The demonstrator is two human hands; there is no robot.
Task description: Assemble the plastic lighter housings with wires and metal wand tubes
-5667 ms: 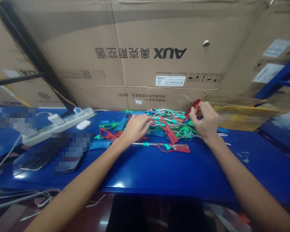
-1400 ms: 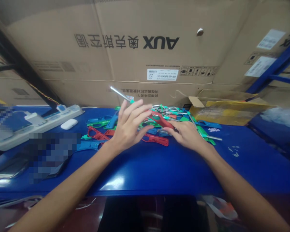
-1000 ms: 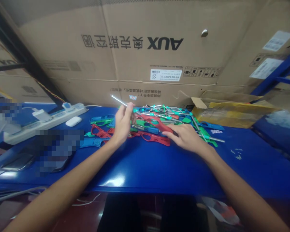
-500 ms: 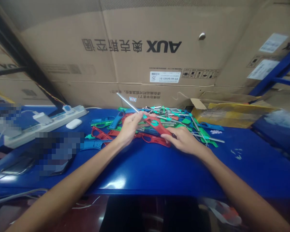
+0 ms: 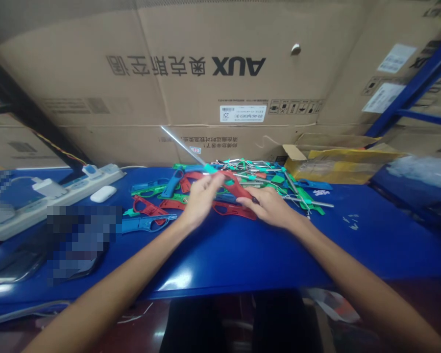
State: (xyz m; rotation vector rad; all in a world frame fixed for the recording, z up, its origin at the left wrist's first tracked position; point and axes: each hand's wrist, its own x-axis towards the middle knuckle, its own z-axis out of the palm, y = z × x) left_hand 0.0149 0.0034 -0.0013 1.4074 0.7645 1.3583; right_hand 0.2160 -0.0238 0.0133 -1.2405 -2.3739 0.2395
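Observation:
A red long-nosed lighter [image 5: 238,188] is held between my two hands above the blue table. Its thin metal tube [image 5: 182,144] points up and to the left, with a green piece at its base. My left hand [image 5: 203,197] is closed around the front of the lighter, near that green piece. The back of the handle is gripped in my right hand [image 5: 270,206], thumb laid along it. Beneath and behind lies a pile of lighter parts: a red handle shell [image 5: 235,211], a blue handle shell [image 5: 141,223] and several green pieces with metal tubes and wires.
A white power strip [image 5: 81,193] with plugs, a white earbud case [image 5: 103,193] and a blurred-out dark object lie on the left. An open cardboard box [image 5: 338,164] stands back right. A large cardboard sheet [image 5: 187,29] rises behind the blue table [image 5: 220,260].
My left hand has shifted slightly along the lighter, covering more of its front, and the green tube base now shows beyond the fingers. The view has turned slightly right.

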